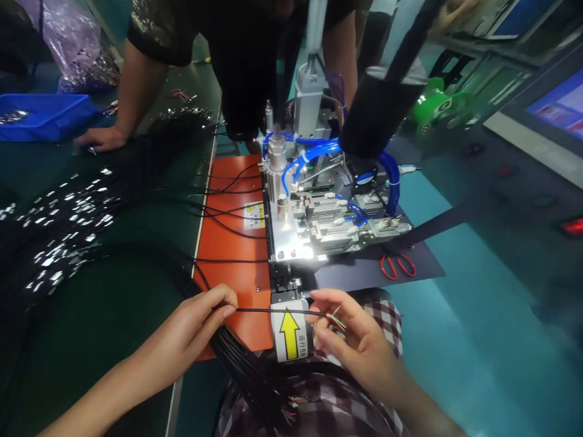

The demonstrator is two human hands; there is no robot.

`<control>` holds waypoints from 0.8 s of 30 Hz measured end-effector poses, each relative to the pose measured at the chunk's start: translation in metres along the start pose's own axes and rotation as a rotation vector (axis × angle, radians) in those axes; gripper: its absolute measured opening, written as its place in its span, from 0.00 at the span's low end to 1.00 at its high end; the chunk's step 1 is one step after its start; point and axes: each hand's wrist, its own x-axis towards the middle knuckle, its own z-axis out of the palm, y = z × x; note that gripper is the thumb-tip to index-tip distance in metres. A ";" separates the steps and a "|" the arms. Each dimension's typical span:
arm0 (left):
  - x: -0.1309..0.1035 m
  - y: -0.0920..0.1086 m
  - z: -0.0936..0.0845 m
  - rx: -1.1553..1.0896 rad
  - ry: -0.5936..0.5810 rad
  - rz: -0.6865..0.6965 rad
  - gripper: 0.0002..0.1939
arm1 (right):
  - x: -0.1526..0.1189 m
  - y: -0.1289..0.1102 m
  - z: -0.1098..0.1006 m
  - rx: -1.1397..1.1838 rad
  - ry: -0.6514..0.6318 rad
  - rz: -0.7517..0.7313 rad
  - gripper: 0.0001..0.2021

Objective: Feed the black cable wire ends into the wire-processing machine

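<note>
My left hand (207, 318) pinches a thin black cable (259, 310) between thumb and fingertips. The cable runs nearly straight to the right, over a label with a yellow arrow (288, 337). Its stripped end, with several fine coloured wires (337, 321), lies among the fingers of my right hand (348, 331). That hand is loosely curved, with a gap between thumb and forefinger. Below my left hand, a thick bundle of black cables (237, 358) hangs over my lap, coloured wire ends showing at its lower end.
Beyond my hands stands a metal machine (328, 224) with blue air tubes, beside an orange plate (232, 243) crossed by cables. Red-handled scissors (398, 266) lie at right. Cable piles (86, 224) and a blue bin (45, 118) occupy the left table. Another person's hand (104, 138) rests there.
</note>
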 end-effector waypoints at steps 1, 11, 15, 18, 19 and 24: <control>0.000 0.000 0.003 0.014 0.014 -0.015 0.13 | -0.001 -0.001 0.001 -0.003 0.009 -0.012 0.14; 0.031 0.059 0.044 -0.155 -0.164 0.187 0.12 | 0.004 -0.001 0.005 -0.160 0.044 -0.093 0.07; 0.041 0.061 0.055 -0.262 -0.153 0.149 0.09 | 0.004 -0.004 -0.013 -0.060 -0.010 -0.058 0.09; 0.041 0.055 0.058 -0.284 -0.117 0.158 0.09 | 0.009 -0.004 -0.020 -0.017 -0.004 -0.054 0.07; 0.040 0.053 0.059 -0.297 -0.114 0.156 0.09 | 0.012 -0.003 -0.020 -0.005 -0.024 -0.059 0.07; 0.037 0.051 0.061 -0.352 -0.131 0.148 0.10 | 0.027 -0.002 -0.012 0.004 -0.129 -0.081 0.05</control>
